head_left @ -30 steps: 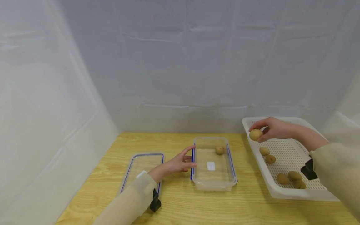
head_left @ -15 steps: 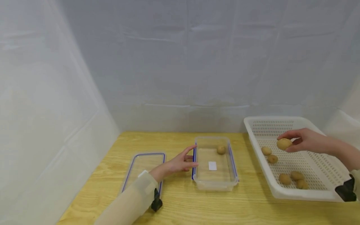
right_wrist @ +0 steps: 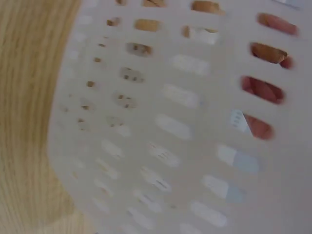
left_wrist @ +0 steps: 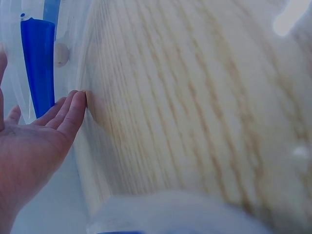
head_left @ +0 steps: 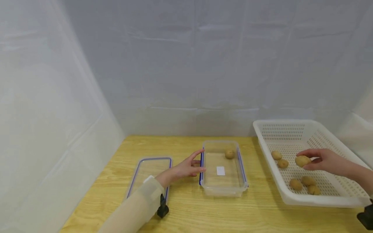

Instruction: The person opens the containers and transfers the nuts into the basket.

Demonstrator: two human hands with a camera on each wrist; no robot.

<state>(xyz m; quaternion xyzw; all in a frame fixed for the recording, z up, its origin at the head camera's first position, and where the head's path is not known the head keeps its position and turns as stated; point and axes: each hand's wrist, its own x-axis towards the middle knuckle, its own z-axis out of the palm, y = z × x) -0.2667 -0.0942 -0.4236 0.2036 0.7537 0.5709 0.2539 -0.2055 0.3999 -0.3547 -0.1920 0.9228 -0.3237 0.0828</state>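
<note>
In the head view, my right hand (head_left: 327, 160) pinches a tan walnut (head_left: 302, 160) between thumb and fingertips, low inside the white perforated basket (head_left: 276, 183). Several other walnuts lie on the basket floor, among them one walnut (head_left: 296, 184) near the front. My left hand (head_left: 186, 168) rests with spread, fairly straight fingers at the left side of a clear plastic container (head_left: 225, 191). The left wrist view shows its fingertips beside a blue side latch (left_wrist: 39, 68). One walnut (head_left: 229, 154) sits inside the container. From the right wrist, the basket wall (right_wrist: 146, 146) mostly hides the hand.
A clear lid with a blue seal (head_left: 154, 158) lies on the wooden table (head_left: 186, 213), partly under the left forearm. White sheeting (head_left: 186, 81) encloses the back and sides. The basket stands at the table's right side, with a gap between it and the container.
My right hand, holding the walnut, has moved right from the basket's left rim and down into the basket. The left hand stays at the container.
</note>
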